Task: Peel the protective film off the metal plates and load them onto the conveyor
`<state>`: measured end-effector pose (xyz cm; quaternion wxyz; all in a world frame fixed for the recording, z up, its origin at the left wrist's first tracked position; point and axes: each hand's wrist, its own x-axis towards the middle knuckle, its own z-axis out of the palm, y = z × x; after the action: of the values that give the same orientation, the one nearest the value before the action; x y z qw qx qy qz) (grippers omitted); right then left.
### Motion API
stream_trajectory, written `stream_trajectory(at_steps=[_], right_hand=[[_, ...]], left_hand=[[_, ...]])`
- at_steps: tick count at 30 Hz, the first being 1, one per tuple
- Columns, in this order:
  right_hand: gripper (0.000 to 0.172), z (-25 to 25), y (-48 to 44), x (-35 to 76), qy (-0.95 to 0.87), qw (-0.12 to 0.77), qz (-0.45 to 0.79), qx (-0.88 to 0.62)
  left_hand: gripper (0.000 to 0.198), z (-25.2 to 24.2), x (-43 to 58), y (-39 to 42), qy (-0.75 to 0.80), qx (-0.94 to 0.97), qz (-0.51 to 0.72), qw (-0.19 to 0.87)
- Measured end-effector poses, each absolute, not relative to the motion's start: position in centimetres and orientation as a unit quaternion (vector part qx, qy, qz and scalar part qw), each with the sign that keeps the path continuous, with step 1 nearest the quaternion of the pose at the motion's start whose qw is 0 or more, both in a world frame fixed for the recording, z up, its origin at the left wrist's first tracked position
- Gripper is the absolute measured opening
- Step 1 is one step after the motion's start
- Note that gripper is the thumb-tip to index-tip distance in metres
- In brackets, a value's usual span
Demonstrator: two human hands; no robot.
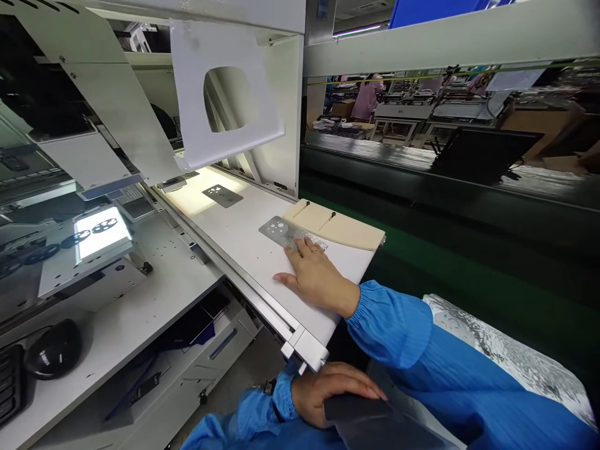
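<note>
My right hand (315, 272) lies flat with fingers stretched on a grey phone back cover (273, 230), thumb apart, on the white conveyor belt (244, 240). The cover has camera holes at its far left end; its near end is shiny and crinkled, partly under my fingers. It lies along the edge of a beige guide board (347, 226). My left hand (335, 389), low and in front of me, is closed over the top of a dark, thin, glossy sheet or stack (370, 419); how many pieces cannot be told. Further up the belt lies another phone back cover (222, 195).
A white machine hood (229, 100) with a cut-out hangs over the lit belt. On the left are a lit glass-topped unit (103, 231), a mouse (54, 349) and a keyboard (10, 381). Silvery wrapped material (510, 356) is at right. Beyond, a dark-green line runs past a distant person (368, 99).
</note>
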<state>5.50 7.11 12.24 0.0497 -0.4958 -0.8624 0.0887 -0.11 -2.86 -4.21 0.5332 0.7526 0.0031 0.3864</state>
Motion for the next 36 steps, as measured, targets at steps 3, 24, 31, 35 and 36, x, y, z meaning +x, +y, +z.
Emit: stream_trajectory(at_steps=[3,24,31,35,36], right_hand=[[0.080,12.3,7.3,5.3,-0.860,0.048,0.090,-0.501],[0.081,12.4,7.5,5.6,-0.858,0.054,0.120,-0.496],[0.082,12.3,7.5,5.4,-0.859,0.052,0.107,-0.499],[0.083,12.4,7.5,5.4,-0.857,0.054,0.111,-0.501],[0.083,12.3,7.5,5.4,-0.857,0.055,0.114,-0.500]], left_hand=[[0.067,-4.1,-0.1,-2.9,-0.011,0.744,0.408,0.529],[0.047,-2.3,-0.2,-2.8,-0.015,0.744,0.461,0.484],[0.052,-3.8,-0.2,-2.7,0.021,0.751,0.413,0.515],[0.052,-4.1,-0.2,-2.8,0.053,0.761,0.375,0.527],[0.052,-4.1,-0.2,-2.9,0.053,0.762,0.374,0.526]])
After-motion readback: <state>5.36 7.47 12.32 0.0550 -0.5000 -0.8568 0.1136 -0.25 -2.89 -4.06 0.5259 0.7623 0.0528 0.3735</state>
